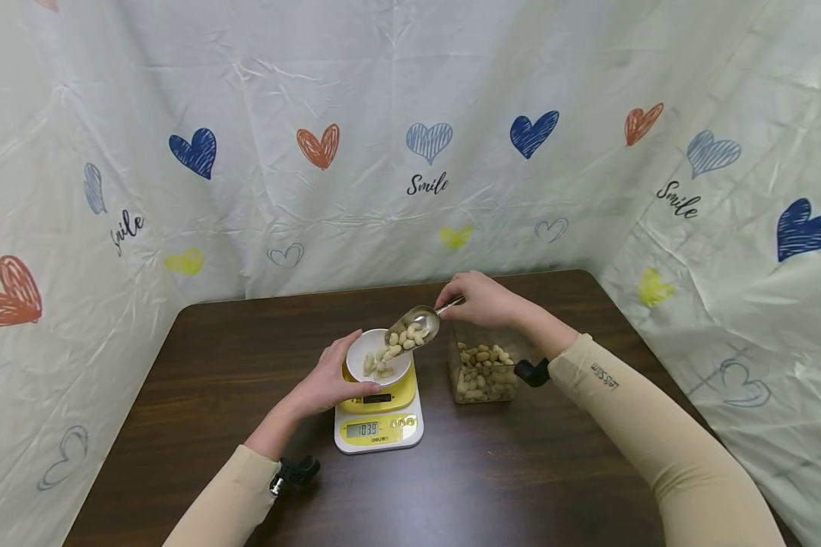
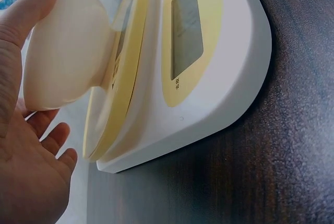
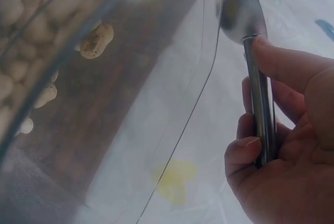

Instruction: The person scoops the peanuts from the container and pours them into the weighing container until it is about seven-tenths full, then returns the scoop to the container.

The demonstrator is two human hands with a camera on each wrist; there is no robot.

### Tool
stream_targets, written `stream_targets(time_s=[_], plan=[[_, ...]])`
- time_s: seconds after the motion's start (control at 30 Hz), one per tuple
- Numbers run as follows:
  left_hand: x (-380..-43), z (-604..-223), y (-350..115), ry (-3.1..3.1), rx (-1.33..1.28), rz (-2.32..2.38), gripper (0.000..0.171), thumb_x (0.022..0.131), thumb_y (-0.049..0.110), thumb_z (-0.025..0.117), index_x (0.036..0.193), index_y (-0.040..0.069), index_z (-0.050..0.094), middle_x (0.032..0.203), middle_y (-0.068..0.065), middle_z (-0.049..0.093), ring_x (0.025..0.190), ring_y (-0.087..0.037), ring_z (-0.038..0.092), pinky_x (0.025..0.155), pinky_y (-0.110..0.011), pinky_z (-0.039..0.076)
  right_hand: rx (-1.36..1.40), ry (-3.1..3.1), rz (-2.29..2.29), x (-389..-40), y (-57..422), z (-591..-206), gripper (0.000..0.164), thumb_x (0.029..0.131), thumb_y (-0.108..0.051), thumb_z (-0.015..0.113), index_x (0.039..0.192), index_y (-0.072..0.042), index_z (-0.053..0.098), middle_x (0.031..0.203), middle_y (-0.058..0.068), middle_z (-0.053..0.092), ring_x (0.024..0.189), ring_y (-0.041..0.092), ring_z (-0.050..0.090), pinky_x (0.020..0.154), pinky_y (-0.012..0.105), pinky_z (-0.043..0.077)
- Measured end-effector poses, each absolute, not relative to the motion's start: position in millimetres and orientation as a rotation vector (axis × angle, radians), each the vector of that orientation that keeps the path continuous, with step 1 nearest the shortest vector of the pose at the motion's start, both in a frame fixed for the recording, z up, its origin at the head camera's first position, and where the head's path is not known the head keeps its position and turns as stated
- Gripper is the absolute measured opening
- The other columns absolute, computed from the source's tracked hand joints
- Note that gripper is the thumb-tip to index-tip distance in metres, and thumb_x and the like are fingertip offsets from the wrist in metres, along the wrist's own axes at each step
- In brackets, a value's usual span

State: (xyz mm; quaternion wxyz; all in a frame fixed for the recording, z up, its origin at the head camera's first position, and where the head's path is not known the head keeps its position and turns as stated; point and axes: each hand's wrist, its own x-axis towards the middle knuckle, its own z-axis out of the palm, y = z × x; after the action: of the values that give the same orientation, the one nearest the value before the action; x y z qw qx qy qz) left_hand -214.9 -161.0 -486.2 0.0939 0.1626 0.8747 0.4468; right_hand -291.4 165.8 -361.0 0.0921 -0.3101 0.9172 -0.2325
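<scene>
My left hand (image 1: pixel 324 384) holds a white bowl (image 1: pixel 359 351) by its side, thumb at the rim. The bowl stands on a yellow-and-white kitchen scale (image 1: pixel 410 435) with digits on its display. Some unshelled peanuts (image 1: pixel 378 368) lie in the bowl. My right hand (image 1: pixel 482 300) grips the handle of a metal scoop (image 1: pixel 429 319), fingers wrapped round it in the right wrist view. Loaded with peanuts, the scoop tilts down to the left, its lip over the bowl. In the left wrist view, the bowl (image 2: pixel 70 46) hides its own contents.
Right of the scale, a clear plastic container (image 1: pixel 454 374) holds many peanuts (image 1: pixel 484 357), below my right forearm. Both stand on a dark wooden table (image 1: pixel 520 471). Behind the table hangs a white curtain (image 1: pixel 376 91) printed with hearts.
</scene>
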Motion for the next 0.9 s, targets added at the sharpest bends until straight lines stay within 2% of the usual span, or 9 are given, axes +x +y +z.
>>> stream_targets(time_s=[0.4, 0.6, 0.9], plan=[[-215.0, -487.0, -160.6, 2.598, 0.480, 1.339, 0.116, 0.075, 0.051, 0.089, 0.164, 0.013, 0.023, 0.156, -0.014, 0.034, 0.136, -0.031, 0.032, 0.107, -0.054, 0.035, -0.896, 2.729, -0.733, -287.0, 170.1, -356.3, 0.012, 0.097, -0.023, 0.074, 0.108, -0.019, 0.078, 0.109, -0.002, 0.066, 0.106, 0.023, 0.055, 0.091, 0.045, 0.041], [-214.7, -486.6, -160.2, 2.602, 0.472, 1.335, 0.117, 0.074, 0.052, 0.089, 0.164, 0.017, 0.024, 0.157, -0.013, 0.032, 0.139, -0.031, 0.031, 0.108, -0.054, 0.034, -0.896, 2.736, -0.735, -285.6, 171.5, -355.8, 0.012, 0.097, -0.022, 0.074, 0.108, -0.018, 0.078, 0.109, -0.001, 0.066, 0.106, 0.022, 0.054, 0.093, 0.045, 0.040], [-214.1, -487.1, -160.1, 2.589, 0.476, 1.341, 0.115, 0.076, 0.051, 0.089, 0.164, 0.015, 0.023, 0.158, -0.014, 0.032, 0.141, -0.032, 0.030, 0.109, -0.058, 0.033, -0.911, 2.789, -0.686, -288.4, 174.6, -354.6, 0.013, 0.096, -0.022, 0.074, 0.108, -0.019, 0.078, 0.109, 0.001, 0.066, 0.107, 0.027, 0.056, 0.094, 0.046, 0.040]])
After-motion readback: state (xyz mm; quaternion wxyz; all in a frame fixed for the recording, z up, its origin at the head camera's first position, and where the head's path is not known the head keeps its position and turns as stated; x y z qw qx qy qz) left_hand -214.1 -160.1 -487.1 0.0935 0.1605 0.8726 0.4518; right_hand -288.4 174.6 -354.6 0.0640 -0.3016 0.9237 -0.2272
